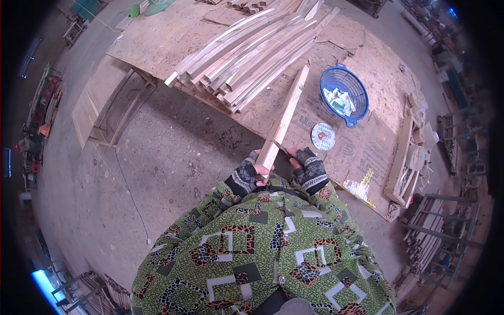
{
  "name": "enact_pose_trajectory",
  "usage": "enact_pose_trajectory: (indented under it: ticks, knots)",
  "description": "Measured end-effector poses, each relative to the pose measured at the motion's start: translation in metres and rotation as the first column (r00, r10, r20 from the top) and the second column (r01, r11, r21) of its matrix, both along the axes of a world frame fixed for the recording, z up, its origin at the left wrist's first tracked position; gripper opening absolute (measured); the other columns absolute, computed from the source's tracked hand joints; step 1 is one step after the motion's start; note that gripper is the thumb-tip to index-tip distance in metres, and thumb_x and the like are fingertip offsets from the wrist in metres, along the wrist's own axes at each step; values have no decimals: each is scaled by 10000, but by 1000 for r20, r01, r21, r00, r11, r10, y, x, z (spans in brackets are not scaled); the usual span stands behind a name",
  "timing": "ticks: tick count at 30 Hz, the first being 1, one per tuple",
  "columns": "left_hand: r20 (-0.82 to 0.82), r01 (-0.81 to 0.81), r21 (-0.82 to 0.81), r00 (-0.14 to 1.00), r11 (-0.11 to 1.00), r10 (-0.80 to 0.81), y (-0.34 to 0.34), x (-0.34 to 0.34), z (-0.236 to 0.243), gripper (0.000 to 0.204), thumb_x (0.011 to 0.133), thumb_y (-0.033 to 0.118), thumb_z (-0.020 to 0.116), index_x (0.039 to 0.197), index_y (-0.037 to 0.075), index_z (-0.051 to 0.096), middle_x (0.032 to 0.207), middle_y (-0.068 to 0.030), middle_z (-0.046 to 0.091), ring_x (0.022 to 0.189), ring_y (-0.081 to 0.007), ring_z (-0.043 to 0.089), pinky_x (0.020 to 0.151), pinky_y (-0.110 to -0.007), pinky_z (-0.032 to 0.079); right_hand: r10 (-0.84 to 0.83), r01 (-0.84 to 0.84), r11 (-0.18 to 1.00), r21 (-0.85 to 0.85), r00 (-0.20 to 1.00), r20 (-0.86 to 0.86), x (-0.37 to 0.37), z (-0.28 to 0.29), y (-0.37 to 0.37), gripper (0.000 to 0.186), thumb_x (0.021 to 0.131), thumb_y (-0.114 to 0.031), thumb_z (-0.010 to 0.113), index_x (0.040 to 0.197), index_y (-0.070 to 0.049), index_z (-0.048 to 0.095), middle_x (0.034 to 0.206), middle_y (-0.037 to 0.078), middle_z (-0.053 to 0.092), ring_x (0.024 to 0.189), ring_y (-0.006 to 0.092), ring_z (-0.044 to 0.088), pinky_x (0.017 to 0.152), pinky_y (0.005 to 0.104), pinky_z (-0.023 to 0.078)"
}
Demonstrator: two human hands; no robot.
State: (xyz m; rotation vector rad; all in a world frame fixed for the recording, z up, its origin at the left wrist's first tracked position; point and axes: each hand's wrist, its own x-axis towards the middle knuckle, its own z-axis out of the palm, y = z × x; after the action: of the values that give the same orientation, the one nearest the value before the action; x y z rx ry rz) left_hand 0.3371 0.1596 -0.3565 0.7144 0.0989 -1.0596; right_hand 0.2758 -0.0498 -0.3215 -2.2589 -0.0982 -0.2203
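Note:
My left hand [250,172], in a dark patterned fingerless glove, grips the near end of a long pale wooden strip [285,116]. The strip slants away over the table edge, its far part on the tabletop. In my right hand [307,166], gloved alike, is a small dark tool [282,148] with a thin blade-like tip. That tip meets the right side of the strip just beyond my left hand; its exact kind is too small to make out. Beyond lies a round white printed disc [323,140] with a small brown lump on it.
Several wooden strips lie in a pile [257,55] on the table [367,152], left of a blue plastic basket [362,97] with paper scraps inside. A wooden frame [397,165] stands at the right edge. A low wooden bench [100,107] is on the left.

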Motion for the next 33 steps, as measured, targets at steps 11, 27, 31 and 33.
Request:
enact_pose_trajectory:
  ticks: [11, 27, 31, 33]
  knots:
    - [-7, -17, -3, 1000, 1000, 17, 0, 4, 6, 730, 642, -51, 539, 1294, 103, 248, 906, -186, 499, 459, -215, 500, 331, -305, 359, 40, -40, 998, 58, 999, -5, -14, 21, 4, 328, 785, -6, 564, 1105, -72, 591, 997, 137, 600, 904, 288, 570, 788, 355, 455]
    - [626, -163, 508, 745, 846, -232, 3, 2, 14, 685, 629, 98, 682, 1224, 18, 351, 1080, -147, 497, 991, -229, 499, 865, -319, 413, 161, -117, 907, -405, 984, 74, 0, 45, -12, 546, 566, -36, 623, 1100, -145, 591, 998, 42, 591, 822, 258, 545, 700, 360, 472]
    - [663, -208, 490, 719, 847, -207, 6, 0, 8, 694, 627, 101, 687, 1227, 22, 349, 1084, -147, 493, 974, -220, 507, 849, -317, 421, 152, -124, 889, -441, 988, 29, 8, 37, -17, 563, 547, -23, 617, 1096, -144, 590, 1018, 54, 582, 855, 271, 550, 715, 372, 474]
    - [665, -205, 529, 703, 823, -252, 5, 1, 13, 697, 623, 94, 683, 1229, 23, 346, 1085, -146, 494, 985, -222, 502, 859, -317, 415, 153, -125, 890, -439, 988, 28, 11, 36, -21, 571, 542, -17, 612, 1099, -143, 589, 1019, 55, 581, 854, 273, 551, 717, 372, 476]
